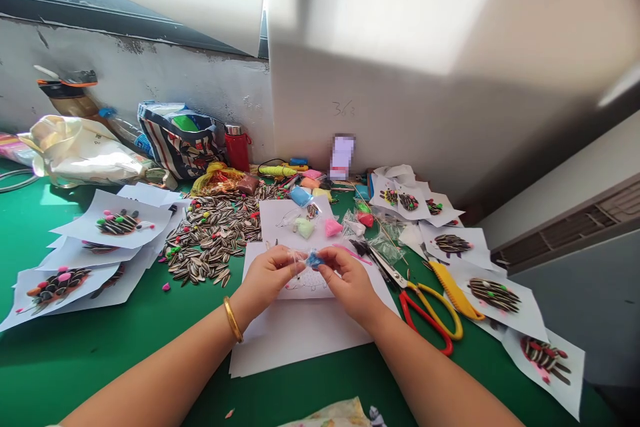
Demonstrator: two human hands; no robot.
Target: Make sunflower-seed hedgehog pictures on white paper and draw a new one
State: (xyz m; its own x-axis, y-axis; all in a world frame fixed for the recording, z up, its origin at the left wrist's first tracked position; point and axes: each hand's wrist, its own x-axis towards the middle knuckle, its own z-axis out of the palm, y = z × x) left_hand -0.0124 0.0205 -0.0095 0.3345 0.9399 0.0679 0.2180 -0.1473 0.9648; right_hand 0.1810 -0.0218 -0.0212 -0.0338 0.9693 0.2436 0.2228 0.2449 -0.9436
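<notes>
Over the white drawing paper [320, 320], both hands pinch a small clear plastic bag with blue modelling clay [315, 259] in it. My left hand [267, 280], with a gold bangle at the wrist, grips the clear plastic on the left side. On the blue end, the fingers of my right hand [350, 280] are closed. Under the hands a printed outline drawing [305, 285] is partly hidden. Just beyond lie bags of pale green clay [303, 227] and pink clay [332, 227]. A heap of striped sunflower seeds [210, 233] spreads to the left.
Red-and-yellow scissors [425, 307] and a yellow utility knife [455, 290] lie right of the paper. Sheets with seed-and-clay animals [123, 221] are stacked left, others [495, 295] line the right edge. A red flask [237, 149], a striped bag [177, 143] and a phone [343, 157] stand along the wall.
</notes>
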